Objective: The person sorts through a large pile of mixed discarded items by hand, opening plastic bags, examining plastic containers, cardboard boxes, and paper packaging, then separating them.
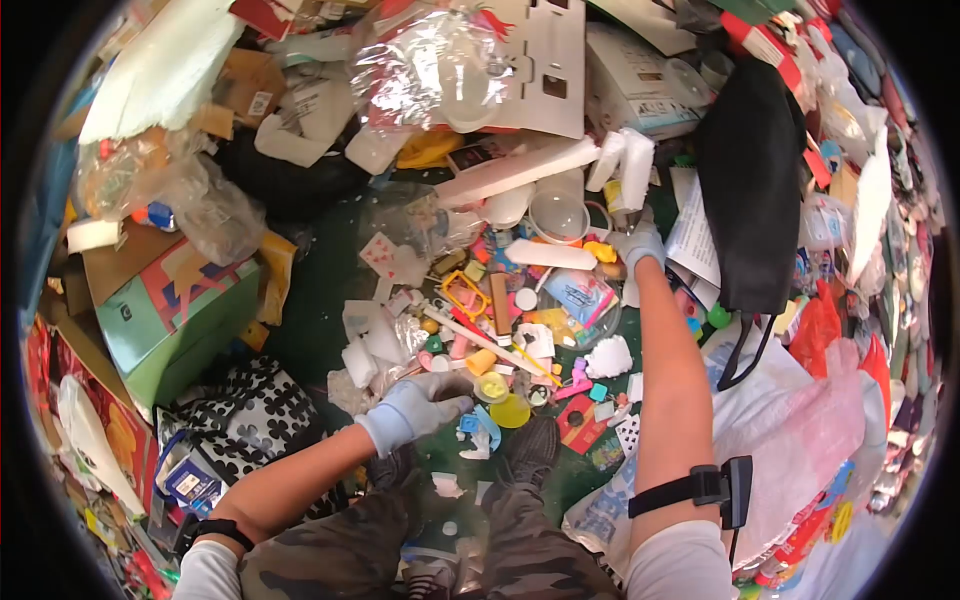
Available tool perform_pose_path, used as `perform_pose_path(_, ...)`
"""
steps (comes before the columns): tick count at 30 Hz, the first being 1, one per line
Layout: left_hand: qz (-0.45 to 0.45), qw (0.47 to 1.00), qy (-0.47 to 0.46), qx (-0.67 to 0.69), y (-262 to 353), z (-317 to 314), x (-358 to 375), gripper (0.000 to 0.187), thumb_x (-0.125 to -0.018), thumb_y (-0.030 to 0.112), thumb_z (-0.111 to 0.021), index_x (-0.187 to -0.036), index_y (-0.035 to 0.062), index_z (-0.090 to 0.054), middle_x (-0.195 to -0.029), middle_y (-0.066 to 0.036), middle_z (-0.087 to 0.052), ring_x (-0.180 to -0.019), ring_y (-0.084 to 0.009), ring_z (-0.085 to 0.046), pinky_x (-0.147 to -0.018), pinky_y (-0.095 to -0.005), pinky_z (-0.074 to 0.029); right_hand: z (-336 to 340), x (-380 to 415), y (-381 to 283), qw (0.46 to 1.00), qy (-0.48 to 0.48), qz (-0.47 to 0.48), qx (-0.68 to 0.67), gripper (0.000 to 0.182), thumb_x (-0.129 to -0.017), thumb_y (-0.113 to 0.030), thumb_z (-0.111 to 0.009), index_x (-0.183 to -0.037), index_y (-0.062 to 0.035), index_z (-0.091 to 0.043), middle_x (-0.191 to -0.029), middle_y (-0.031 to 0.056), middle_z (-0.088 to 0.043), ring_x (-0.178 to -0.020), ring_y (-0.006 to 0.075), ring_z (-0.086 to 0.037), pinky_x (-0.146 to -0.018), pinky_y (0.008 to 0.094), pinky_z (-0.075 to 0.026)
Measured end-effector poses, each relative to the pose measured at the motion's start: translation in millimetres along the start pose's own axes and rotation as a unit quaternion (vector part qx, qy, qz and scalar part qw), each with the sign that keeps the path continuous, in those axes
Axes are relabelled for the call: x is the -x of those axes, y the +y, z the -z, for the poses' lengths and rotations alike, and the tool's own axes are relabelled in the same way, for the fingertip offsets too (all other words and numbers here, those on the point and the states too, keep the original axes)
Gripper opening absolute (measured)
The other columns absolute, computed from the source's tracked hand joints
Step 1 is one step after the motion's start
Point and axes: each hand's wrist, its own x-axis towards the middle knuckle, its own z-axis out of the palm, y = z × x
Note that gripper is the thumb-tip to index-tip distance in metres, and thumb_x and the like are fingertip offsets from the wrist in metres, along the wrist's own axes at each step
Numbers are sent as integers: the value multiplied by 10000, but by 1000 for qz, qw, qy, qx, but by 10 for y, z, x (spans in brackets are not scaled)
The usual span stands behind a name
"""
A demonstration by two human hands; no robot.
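Note:
My left hand (418, 408), in a pale grey-white glove, hovers low over the pile. Its thumb and fingers are apart, with nothing visible between them. Just beyond its fingertips are a small tub with yellow contents (491, 387) and a yellow-green round lid (510, 411). My right hand (640, 243), gloved too, reaches to the far right side of the pile. Its fingers close around the lower end of a small can-like container (616, 196), partly hidden by the hand. White foam pieces (634, 170) stand right beside that container. A clear plastic cup (559, 216) lies to its left.
Small toys, playing cards (384, 257) and a foam strip (550, 254) cover the green floor between my hands. A green box (165, 320) and a clover-patterned bag (245, 420) are at left. A black bag (750, 190) and pinkish plastic sheeting (800, 420) lie at right.

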Motion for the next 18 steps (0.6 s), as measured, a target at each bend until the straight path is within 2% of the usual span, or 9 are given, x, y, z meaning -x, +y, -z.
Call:
perform_pose_path(3, 71, 972, 2, 224, -250, -37, -57, 297, -845, 134, -610, -1107, 2, -564, -974, -39, -608, -900, -97, -562, -793, -240, -459, -37, 509, -309, 998, 13, 56, 11, 845, -636, -391, -716, -1339, -156, -310, -1164, 177, -531, -1070, 340, -515, -890, 419, -432)
perform_pose_path(5, 82, 969, 21, 232, -331, 20, -152, 290, -841, 129, -613, -1097, 0, -568, -966, -38, -609, -892, -94, -561, -786, -240, -461, -219, 813, -239, 985, 41, 166, -17, 767, -669, -363, -690, -1318, -152, -339, -1158, 171, -526, -1041, 356, -515, -869, 439, -435)
perform_pose_path(8, 91, 979, 52, 177, -432, 27, -159, 289, -834, 124, -619, -1088, -5, -573, -954, -45, -610, -867, -94, -560, -766, -249, -470, -388, 1240, -162, 973, 33, 230, 8, 779, -630, -283, -715, -1312, -163, -357, -1103, 133, -548, -1045, 331, -509, -894, 426, -409)
perform_pose_path(10, 68, 950, 108, 285, -301, 107, -266, 301, -835, 122, -617, -1104, -6, -571, -932, -48, -612, -855, -109, -564, -767, -263, -476, -269, 1439, -216, 973, 7, 226, 37, 761, -621, -255, -711, -1299, -155, -380, -1074, 114, -565, -1079, 302, -492, -924, 414, -388)
perform_pose_path(12, 58, 952, 104, 280, -227, 186, -266, 387, -828, 123, -625, -1180, 4, -516, -994, -65, -590, -898, -125, -563, -796, -271, -471, -156, 1579, -287, 978, -84, 193, 3, 747, -593, -155, -728, -1273, -93, -426, -1142, 161, -547, -1034, 288, -538, -906, 360, -429)
perform_pose_path(13, 34, 958, 94, 267, -165, 186, -260, 460, -821, 135, -637, -1229, 13, -463, -1054, -75, -565, -936, -127, -552, -815, -269, -464, -209, 1695, -286, 949, -108, 205, -214, 734, -608, -126, -730, -1261, -22, -414, -1085, 161, -574, -1042, 259, -549, -906, 340, -427)
perform_pose_path(15, 7, 955, 60, 290, -5, 152, -197, 667, -796, 211, -675, -1335, 42, -321, -1195, -90, -493, -1039, -131, -512, -856, -275, -448, -220, 1971, -469, 907, -152, 213, -330, 722, -644, -147, -725, -1262, 24, -394, -1086, 169, -570, -1039, 243, -553, -908, 331, -423)
perform_pose_path(17, -27, 949, 100, 296, -40, 37, -235, 673, -790, 241, -680, -1331, 51, -327, -1190, -84, -497, -1044, -138, -509, -862, -292, -446, -77, 2383, -727, 914, -109, 280, -271, 545, -717, -241, -674, -1179, -42, -466, -1014, 183, -588, -959, 329, -572, -840, 380, -451)
perform_pose_path(18, -61, 942, 141, 298, -48, 20, -258, 680, -785, 270, -685, -1327, 60, -333, -1186, -77, -500, -1049, -144, -507, -867, -308, -444, -134, 2451, -747, 913, -108, 284, -271, 545, -717, -241, -674, -1179, -42, -466, -1014, 183, -588, -959, 329, -572, -840, 380, -451)
